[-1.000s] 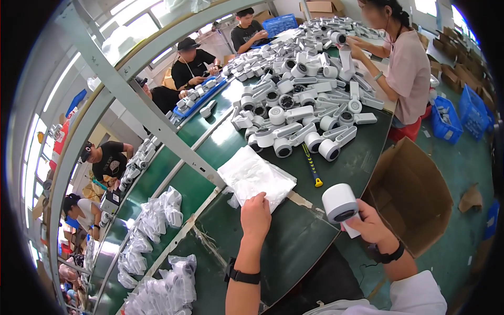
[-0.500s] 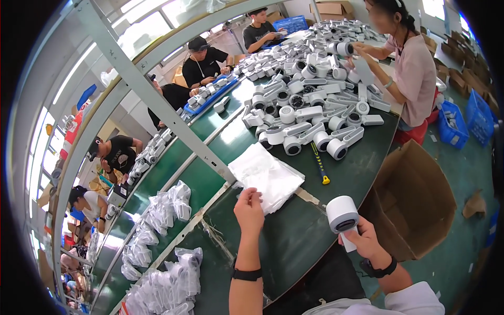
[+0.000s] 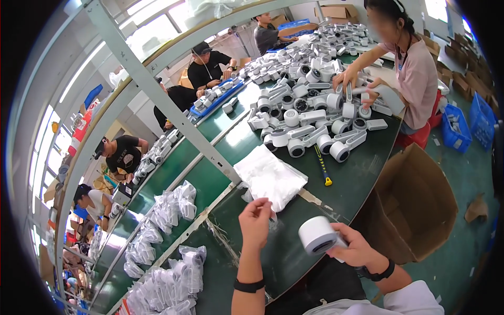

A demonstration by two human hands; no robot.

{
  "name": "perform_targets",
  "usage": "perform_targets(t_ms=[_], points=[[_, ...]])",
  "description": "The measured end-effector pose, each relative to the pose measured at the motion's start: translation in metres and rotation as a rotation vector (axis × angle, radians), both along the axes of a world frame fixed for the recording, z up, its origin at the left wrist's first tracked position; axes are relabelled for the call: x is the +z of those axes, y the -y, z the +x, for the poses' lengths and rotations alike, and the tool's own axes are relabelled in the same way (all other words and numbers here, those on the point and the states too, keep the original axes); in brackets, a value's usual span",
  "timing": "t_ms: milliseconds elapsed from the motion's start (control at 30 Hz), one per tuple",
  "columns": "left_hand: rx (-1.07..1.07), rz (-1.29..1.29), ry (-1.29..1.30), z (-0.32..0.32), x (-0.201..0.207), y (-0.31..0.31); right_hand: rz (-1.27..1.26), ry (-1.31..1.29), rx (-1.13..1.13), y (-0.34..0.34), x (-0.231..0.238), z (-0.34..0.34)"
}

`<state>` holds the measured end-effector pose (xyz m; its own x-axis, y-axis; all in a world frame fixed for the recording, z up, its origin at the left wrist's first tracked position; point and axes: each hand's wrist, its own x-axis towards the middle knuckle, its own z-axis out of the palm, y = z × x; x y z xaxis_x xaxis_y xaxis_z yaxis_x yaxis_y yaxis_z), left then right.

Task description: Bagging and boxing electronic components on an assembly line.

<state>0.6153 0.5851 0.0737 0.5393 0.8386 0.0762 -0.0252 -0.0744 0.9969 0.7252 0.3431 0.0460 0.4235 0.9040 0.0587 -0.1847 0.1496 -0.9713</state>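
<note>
My right hand [image 3: 359, 245] grips the flat handle of a white-and-grey device [image 3: 316, 234] with a drum-shaped head. The head tilts down to the left, above the table edge, and its dark round opening faces down. My left hand [image 3: 255, 223] is closed in a pinch just off the near edge of a stack of white plastic bags [image 3: 270, 176]. A sliver of translucent material shows by its fingertips, too small to make out. A heap of similar devices [image 3: 310, 113] covers the table beyond the stack.
A yellow-and-black handled tool [image 3: 323, 167] lies right of the bags. Bagged devices [image 3: 168, 281] lie at left, past a metal shelf post [image 3: 152, 86]. An open carton [image 3: 415, 205] stands at right. A co-worker [image 3: 415, 79] reaches into the heap; others work along the far side.
My right hand has brought the device leftward and turned its head. My left hand has drawn back slightly toward me from the bags. The co-worker at right has reached down into the heap.
</note>
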Motion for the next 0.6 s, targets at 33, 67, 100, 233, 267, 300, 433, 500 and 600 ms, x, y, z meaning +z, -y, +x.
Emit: perform_targets(t_ms=[33, 67, 100, 233, 267, 300, 433, 500, 600], points=[[-0.010, 0.027, -0.016, -0.003, -0.005, 0.005, -0.054, 0.098, 0.049, -0.004, 0.010, 0.000], [-0.018, 0.050, -0.032, -0.007, -0.009, 0.011, -0.111, 0.196, 0.101, -0.007, 0.020, -0.003], [-0.033, 0.048, -0.031, -0.008, -0.011, 0.018, -0.164, 0.243, 0.128, -0.011, 0.028, -0.002], [-0.086, -0.020, -0.067, -0.015, -0.010, 0.040, -0.319, 0.368, 0.181, -0.018, 0.039, 0.000], [-0.083, -0.056, -0.036, -0.017, -0.012, 0.042, -0.279, 0.354, 0.190, -0.018, 0.031, 0.001], [-0.080, -0.092, -0.005, -0.020, -0.014, 0.044, -0.239, 0.339, 0.199, -0.018, 0.026, 0.001], [-0.216, -0.236, 0.005, -0.026, -0.014, 0.051, -0.338, 0.294, 0.321, -0.023, 0.026, 0.007], [-0.247, -0.282, 0.046, -0.030, -0.018, 0.052, -0.275, 0.232, 0.362, -0.027, 0.016, 0.009], [-0.322, -0.400, 0.124, -0.035, -0.016, 0.058, -0.281, -0.041, 0.541, -0.033, 0.007, 0.019]])
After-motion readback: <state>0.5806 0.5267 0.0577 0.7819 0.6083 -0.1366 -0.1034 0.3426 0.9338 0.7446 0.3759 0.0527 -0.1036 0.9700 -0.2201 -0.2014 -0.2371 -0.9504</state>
